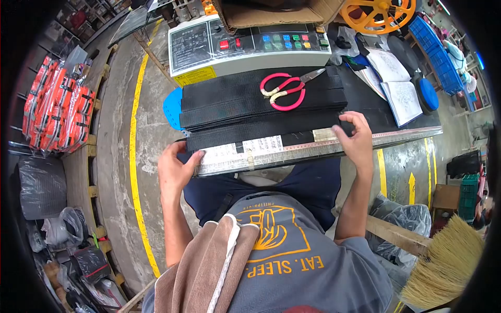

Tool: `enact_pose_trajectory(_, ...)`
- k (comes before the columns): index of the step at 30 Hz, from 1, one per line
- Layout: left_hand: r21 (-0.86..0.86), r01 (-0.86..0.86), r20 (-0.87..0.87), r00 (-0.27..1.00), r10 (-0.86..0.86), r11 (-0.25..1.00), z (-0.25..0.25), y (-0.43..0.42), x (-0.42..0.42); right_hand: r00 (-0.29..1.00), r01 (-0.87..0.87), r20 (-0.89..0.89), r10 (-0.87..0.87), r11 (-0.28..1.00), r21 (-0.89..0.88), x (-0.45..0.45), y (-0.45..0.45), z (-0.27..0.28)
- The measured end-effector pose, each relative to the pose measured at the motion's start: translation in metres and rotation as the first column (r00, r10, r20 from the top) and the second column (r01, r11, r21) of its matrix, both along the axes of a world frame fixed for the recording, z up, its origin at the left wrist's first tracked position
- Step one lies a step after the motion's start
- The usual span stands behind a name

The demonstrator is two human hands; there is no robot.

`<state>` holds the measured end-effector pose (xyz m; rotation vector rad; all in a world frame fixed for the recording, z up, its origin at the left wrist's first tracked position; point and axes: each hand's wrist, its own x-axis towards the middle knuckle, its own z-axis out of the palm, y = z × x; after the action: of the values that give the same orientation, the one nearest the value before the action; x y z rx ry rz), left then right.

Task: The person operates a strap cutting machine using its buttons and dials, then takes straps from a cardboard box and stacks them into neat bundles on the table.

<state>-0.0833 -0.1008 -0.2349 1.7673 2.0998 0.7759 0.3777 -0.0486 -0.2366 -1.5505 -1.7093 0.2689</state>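
A stack of black webbing strips [224,110] lies on the table in front of me, with the nearest strips [302,124] along a ruler. My left hand [176,168] is curled round the left end of the nearest strips, its thumb over the ruler's edge and its fingertips partly hidden. My right hand [356,140] grips the right end of these strips between thumb and bent fingers. The long ruler [313,151], with taped paper labels [263,143], runs along the table's front edge. On top of the stack rest red-handled scissors [284,89], blades pointing right.
Behind the stack stands a control panel machine [193,52] with coloured buttons, and a cardboard box [274,18] above it. An open notebook [401,86] lies at the right. A straw broom [449,266] is at lower right; orange packed goods [55,107] stand at left.
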Motion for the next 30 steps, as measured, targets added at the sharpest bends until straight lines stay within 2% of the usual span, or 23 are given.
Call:
enact_pose_trajectory(3, 0.0, -0.021, -0.122, 0.992, 0.021, 1.0, -0.001, 0.003, 0.008, 0.991, -0.054, 0.123, 0.057, 0.998, -0.027, 0.006, 0.002, -0.006)
enact_pose_trajectory(6, -0.045, -0.044, -0.194, 0.98, 0.034, 0.998, -0.001, 0.01, 0.013, 0.986, -0.037, 0.163, 0.035, 0.999, 0.004, 0.005, 0.007, -0.016)
enact_pose_trajectory(9, 0.087, 0.051, -0.3, 0.954, -0.023, 0.995, -0.003, 0.003, 0.007, 0.981, -0.031, 0.194, 0.029, 0.999, 0.011, 0.004, 0.003, -0.013)
enact_pose_trajectory(12, 0.153, 0.008, -0.039, 0.999, -0.002, 0.988, 0.051, -0.006, 0.013, 0.98, -0.048, 0.199, 0.024, 0.992, 0.119, -0.011, 0.004, 0.022)
enact_pose_trajectory(13, 0.286, 0.065, 0.099, 0.99, -0.097, 0.956, 0.079, -0.009, 0.019, 0.984, -0.082, 0.172, 0.054, 0.983, 0.162, -0.017, 0.013, 0.034)
enact_pose_trajectory(14, 0.49, 0.201, 0.047, 0.966, -0.256, 0.848, 0.103, -0.014, 0.021, 0.986, -0.116, 0.146, 0.087, 0.973, 0.201, -0.022, 0.023, 0.046)
enact_pose_trajectory(15, 0.652, 0.233, -0.02, 0.957, -0.291, 0.722, 0.125, -0.027, 0.031, 0.985, -0.149, 0.12, 0.124, 0.96, 0.236, -0.029, 0.034, 0.057)
enact_pose_trajectory(16, 0.749, 0.274, -0.001, 0.911, -0.413, 0.603, 0.147, -0.04, 0.04, 0.983, -0.159, 0.134, 0.124, 0.943, 0.294, -0.04, 0.048, 0.069)
enact_pose_trajectory(17, 0.827, 0.31, -0.014, 0.846, -0.534, 0.47, 0.169, -0.054, 0.048, 0.983, -0.176, 0.112, 0.146, 0.924, 0.34, -0.052, 0.065, 0.078)
enact_pose_trajectory(19, 0.951, 0.223, 0.045, 0.588, -0.808, 0.216, 0.193, -0.063, 0.076, 0.978, -0.196, 0.14, 0.153, 0.906, 0.375, -0.072, 0.106, 0.094)
enact_pose_trajectory(20, 0.969, 0.198, 0.023, 0.518, -0.855, 0.146, 0.2, -0.064, 0.085, 0.981, -0.194, 0.094, 0.171, 0.91, 0.367, -0.085, 0.124, 0.104)
enact_pose_trajectory(21, 0.982, 0.171, -0.009, 0.445, -0.895, 0.075, 0.207, -0.065, 0.093, 0.993, -0.096, -0.052, 0.111, 0.967, 0.235, -0.103, 0.134, 0.118)
enact_pose_trajectory(24, 0.907, 0.419, -0.097, 0.323, -0.941, 0.05, 0.232, -0.07, 0.094, 0.992, 0.124, 0.013, -0.127, 0.983, 0.139, -0.125, 0.208, 0.122)
enact_pose_trajectory(25, 0.946, 0.323, -0.128, 0.315, -0.941, -0.021, 0.226, -0.066, 0.097, 0.973, 0.219, 0.048, -0.224, 0.972, 0.089, -0.128, 0.223, 0.126)
enact_pose_trajectory(26, 0.972, 0.22, -0.15, 0.309, -0.939, -0.082, 0.212, -0.061, 0.101, 0.979, 0.203, -0.005, -0.204, 0.975, 0.086, -0.128, 0.234, 0.126)
enact_pose_trajectory(28, 0.973, 0.214, -0.153, 0.306, -0.94, -0.089, 0.21, -0.062, 0.101, 0.983, 0.156, -0.111, -0.147, 0.984, 0.08, -0.135, 0.243, 0.131)
enact_pose_trajectory(29, 0.973, 0.211, -0.155, 0.304, -0.94, -0.092, 0.21, -0.062, 0.101, 0.987, 0.095, -0.144, -0.068, 0.976, 0.194, -0.138, 0.243, 0.127)
enact_pose_trajectory(30, 0.955, 0.292, -0.145, 0.303, -0.942, -0.053, 0.221, -0.065, 0.103, 0.986, 0.041, -0.166, 0.011, 0.951, 0.307, -0.14, 0.23, 0.128)
